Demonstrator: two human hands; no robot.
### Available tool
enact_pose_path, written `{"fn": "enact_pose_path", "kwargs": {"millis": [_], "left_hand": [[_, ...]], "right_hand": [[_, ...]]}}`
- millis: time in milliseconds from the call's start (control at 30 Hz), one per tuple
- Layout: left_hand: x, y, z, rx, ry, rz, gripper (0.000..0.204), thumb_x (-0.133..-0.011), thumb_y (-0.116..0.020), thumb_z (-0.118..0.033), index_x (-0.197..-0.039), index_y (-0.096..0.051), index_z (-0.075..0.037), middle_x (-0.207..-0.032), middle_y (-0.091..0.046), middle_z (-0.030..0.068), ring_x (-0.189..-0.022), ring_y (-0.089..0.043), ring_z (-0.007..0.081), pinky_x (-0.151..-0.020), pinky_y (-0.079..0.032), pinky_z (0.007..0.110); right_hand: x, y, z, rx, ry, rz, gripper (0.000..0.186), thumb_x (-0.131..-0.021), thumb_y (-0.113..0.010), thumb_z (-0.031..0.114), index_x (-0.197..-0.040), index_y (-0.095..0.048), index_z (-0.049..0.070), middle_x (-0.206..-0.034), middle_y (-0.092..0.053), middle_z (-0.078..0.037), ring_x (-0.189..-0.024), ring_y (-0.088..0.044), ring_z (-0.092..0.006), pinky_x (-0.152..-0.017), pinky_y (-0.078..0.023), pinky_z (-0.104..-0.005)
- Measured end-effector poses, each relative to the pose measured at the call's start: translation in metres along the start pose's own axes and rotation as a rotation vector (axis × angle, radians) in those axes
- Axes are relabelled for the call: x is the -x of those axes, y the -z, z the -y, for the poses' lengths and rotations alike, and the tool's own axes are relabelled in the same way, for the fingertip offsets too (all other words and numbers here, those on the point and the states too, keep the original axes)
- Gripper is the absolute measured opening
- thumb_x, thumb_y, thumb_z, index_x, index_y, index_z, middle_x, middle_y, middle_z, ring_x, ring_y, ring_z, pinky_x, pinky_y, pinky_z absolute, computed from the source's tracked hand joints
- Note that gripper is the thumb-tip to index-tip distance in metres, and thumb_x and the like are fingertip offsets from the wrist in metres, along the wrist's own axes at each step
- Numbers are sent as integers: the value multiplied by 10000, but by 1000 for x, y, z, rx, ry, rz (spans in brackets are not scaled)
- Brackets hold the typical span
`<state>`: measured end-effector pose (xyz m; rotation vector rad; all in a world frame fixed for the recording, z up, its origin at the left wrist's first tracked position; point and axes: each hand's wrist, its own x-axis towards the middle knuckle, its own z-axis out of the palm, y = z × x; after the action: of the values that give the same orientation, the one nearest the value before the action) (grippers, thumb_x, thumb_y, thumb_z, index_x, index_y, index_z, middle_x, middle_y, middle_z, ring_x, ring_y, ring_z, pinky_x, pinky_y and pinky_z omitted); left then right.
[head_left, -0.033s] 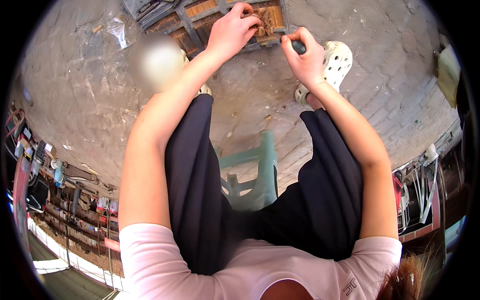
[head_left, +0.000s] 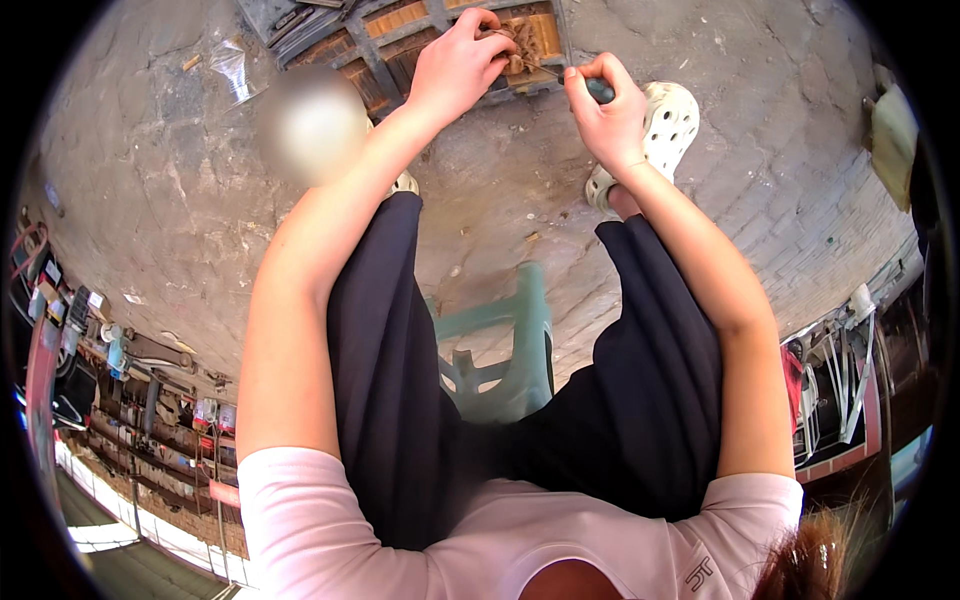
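My left hand reaches down to a flat grid frame of wood and grey metal bars lying on the concrete floor. Its fingers pinch a brownish bundle set in one cell of the frame. My right hand is closed around a dark-handled tool. The tool's thin shaft points left into the brownish bundle, just beside my left fingertips. Both hands are close together at the frame's near right corner.
I sit on a green plastic stool, legs apart, with a white perforated clog under my right hand. A clear plastic bag lies at upper left. Cluttered shelves stand at left, a metal rack at right.
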<state>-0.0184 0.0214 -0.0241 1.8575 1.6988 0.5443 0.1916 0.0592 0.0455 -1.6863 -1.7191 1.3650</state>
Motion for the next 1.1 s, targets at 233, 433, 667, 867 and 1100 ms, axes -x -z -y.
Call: {"fn": "enact_pose_path", "kwargs": {"millis": [233, 433, 667, 867, 1100], "left_hand": [[-2, 3, -1, 1, -87, 82, 293, -858, -741, -126, -1137, -724, -212, -1265, -579, 5, -983, -689, 213, -776, -583, 384], [-5, 29, 7, 242, 125, -106, 243, -879, -736, -173, -1075, -707, -33, -1240, -572, 110, -1142, -600, 299, -968, -496, 388], [-10, 54, -1, -171, -83, -77, 159, -858, -683, -156, -988, -718, -73, -1081, -649, 91, -994, -607, 304, -865, -521, 426], [-8, 26, -20, -28, 144, 54, 227, -852, -748, -160, -1070, -712, -106, -938, -697, 46, -967, -629, 291, -829, -544, 414], [-12, -10, -30, -137, -39, -18, 186, -837, -761, -164, -1016, -748, -116, -945, -671, 21, -938, -616, 261, -821, -545, 391]], "right_hand": [[-11, 29, -29, -933, -757, 46, 183, -1000, -636, 177, -983, -588, 2, -679, -582, -50, -497, -359, -65, -437, -303, -241], [-24, 61, -25, -897, -609, -4, 181, -1000, -640, 195, -1004, -599, 19, -684, -594, -49, -501, -353, -63, -467, -309, -238], [-19, 71, -32, -722, -570, -33, 166, -1010, -619, 180, -1018, -630, 14, -697, -594, -44, -511, -358, -53, -473, -312, -231], [-15, 92, -53, -712, -539, -76, 173, -993, -667, 170, -892, -618, 39, -688, -610, -40, -504, -380, -45, -462, -318, -229], [-9, 91, -56, -579, -499, -14, 144, -980, -687, 160, -934, -641, 32, -686, -616, -29, -507, -416, -45, -465, -330, -226]]}}
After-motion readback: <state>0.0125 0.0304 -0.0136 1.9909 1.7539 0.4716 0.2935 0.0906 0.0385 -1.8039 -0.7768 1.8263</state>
